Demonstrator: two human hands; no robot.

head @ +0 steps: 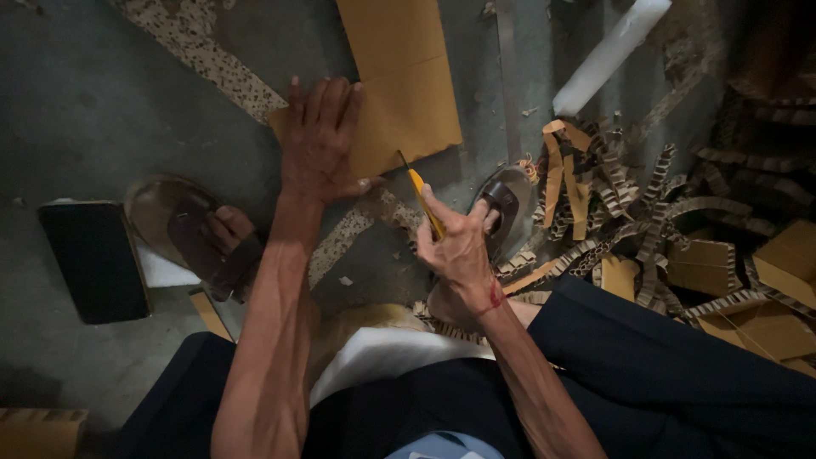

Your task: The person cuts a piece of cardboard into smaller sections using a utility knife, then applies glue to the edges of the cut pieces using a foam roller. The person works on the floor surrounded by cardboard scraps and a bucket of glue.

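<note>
The left hand is pressing flat, fingers spread, on the cardboard lying on the floor. The right hand is gripping a yellow knife, blade at the cardboard's near edge. A slip could be sending the blade toward that thumb just beside it.

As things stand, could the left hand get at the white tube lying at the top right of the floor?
Probably not without shifting. The left hand is pressed flat on the brown cardboard sheet, and the white tube lies well beyond it to the right, past the right hand holding the yellow cutter.
</note>
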